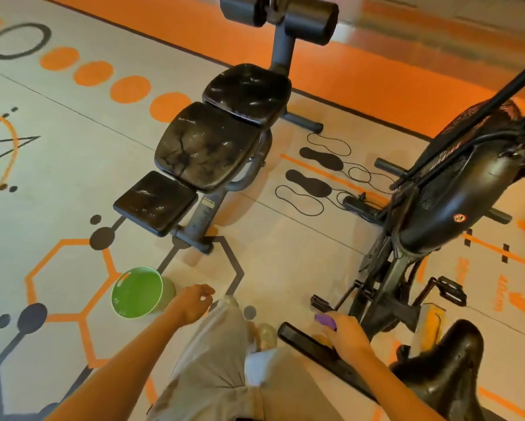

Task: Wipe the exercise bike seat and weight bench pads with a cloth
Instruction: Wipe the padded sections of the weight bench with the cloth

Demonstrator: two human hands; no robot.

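You stand on a pale gym floor printed with orange and grey hexagons. Your left hand (195, 300) hangs with loosely curled fingers, holding nothing, just beside a round green plastic bucket (139, 291) on the floor. Your right hand (344, 331) grips a small purple cloth (326, 319). The black exercise bike seat (449, 364) is at lower right, near that hand. The black three-pad weight bench (206, 147) stands ahead, well apart from both hands.

warm bright light | glare on pads (206, 147) | edges distorted, blurred
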